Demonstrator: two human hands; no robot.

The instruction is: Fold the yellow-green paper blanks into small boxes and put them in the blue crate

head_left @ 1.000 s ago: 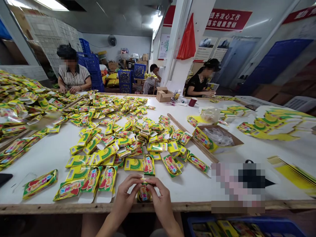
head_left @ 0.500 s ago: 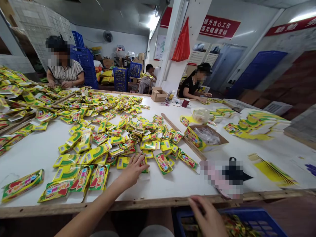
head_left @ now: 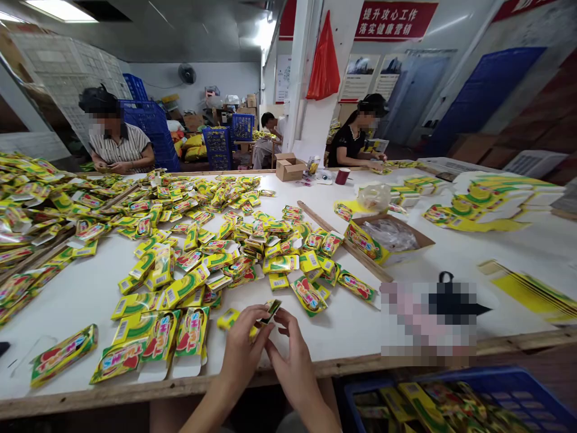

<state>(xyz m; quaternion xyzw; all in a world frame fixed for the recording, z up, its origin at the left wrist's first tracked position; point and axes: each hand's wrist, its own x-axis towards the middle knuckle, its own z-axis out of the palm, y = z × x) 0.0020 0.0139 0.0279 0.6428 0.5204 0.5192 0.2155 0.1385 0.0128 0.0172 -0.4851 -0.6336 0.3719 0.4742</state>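
A small yellow-and-green printed box (head_left: 272, 310) is between the fingers of my left hand (head_left: 243, 346), above the table's front edge, with one end facing my right hand. My right hand (head_left: 293, 361) is close beside that end, its fingers curved and apart. Whether its fingertips touch the box is hard to make out. Part of the box is hidden behind my left fingers. Similar boxes (head_left: 282, 263) lie in a loose heap just beyond my hands. A few more boxes (head_left: 193, 331) lie to the left, near the table edge.
A blue crate (head_left: 500, 376) holding boxes stands below the table edge at right. On the white table are a wooden strip (head_left: 342, 240), an open carton (head_left: 421, 239) with clear plastic, and flat yellow cartons (head_left: 532, 288). Co-workers (head_left: 121, 144) sit across the table.
My left hand has drawn back from the heap toward the table edge, now with a box in it. My right hand has come up from over the crate to meet it.
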